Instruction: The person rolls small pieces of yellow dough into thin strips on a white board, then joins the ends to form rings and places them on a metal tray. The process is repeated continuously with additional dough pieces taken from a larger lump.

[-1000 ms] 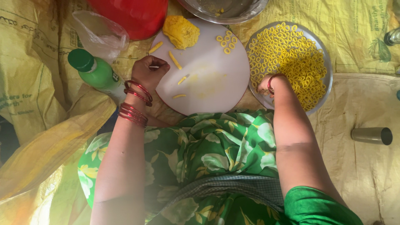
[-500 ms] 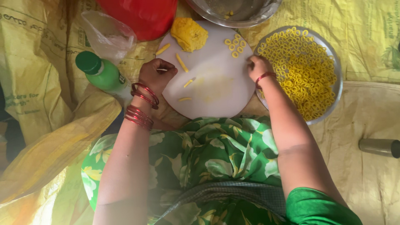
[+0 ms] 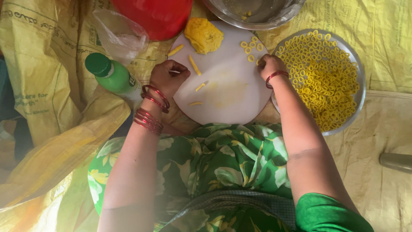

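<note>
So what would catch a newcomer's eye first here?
Probably the round metal plate heaped with small yellow dough rings at the right, beside the round white board in the middle. On the board's far edge sits a lump of yellow dough, and both hands, left and right, rest at the board's edges.

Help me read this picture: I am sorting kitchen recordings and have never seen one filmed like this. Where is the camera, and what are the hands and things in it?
The camera sits on a person's head and looks down at their lap and hands. A round white board bears a lump of yellow dough, short dough strips and a few rings. The left hand pinches something thin and pale. The right hand rests at the board's edge, beside a metal plate heaped with dough rings. A green bottle, a red container and a steel bowl lie around.
</note>
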